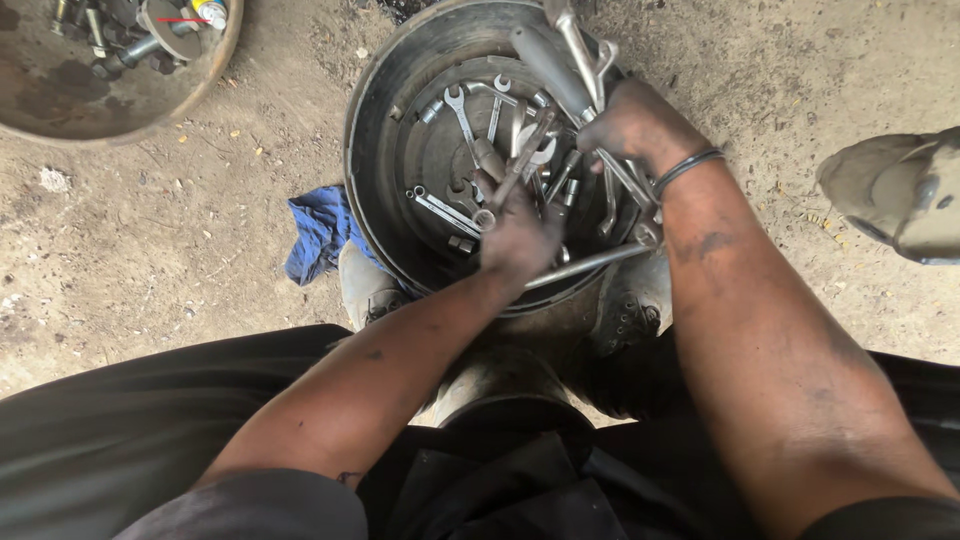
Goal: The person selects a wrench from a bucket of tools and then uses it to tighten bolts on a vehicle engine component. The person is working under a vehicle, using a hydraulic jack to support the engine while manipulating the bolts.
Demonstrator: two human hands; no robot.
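Observation:
A round black metal tub [375, 110] on the dirt ground holds several steel spanners and other hand tools. My left hand [520, 232] reaches into its middle and is closed around a thin metal tool [525, 155] that sticks up and away. At the tub's right side my right hand [640, 125], with a dark band on the wrist, grips a bundle of long tools, among them a grey-handled one [550, 62] that points to the upper left. A combination spanner [462, 115] lies loose in the tub's left half.
A blue rag [318, 230] lies on the ground left of the tub. A second round pan [60, 100] with sockets and small parts sits at the top left. Someone's worn shoe [895, 190] is at the right edge. My own shoes [365, 290] press against the tub's near side.

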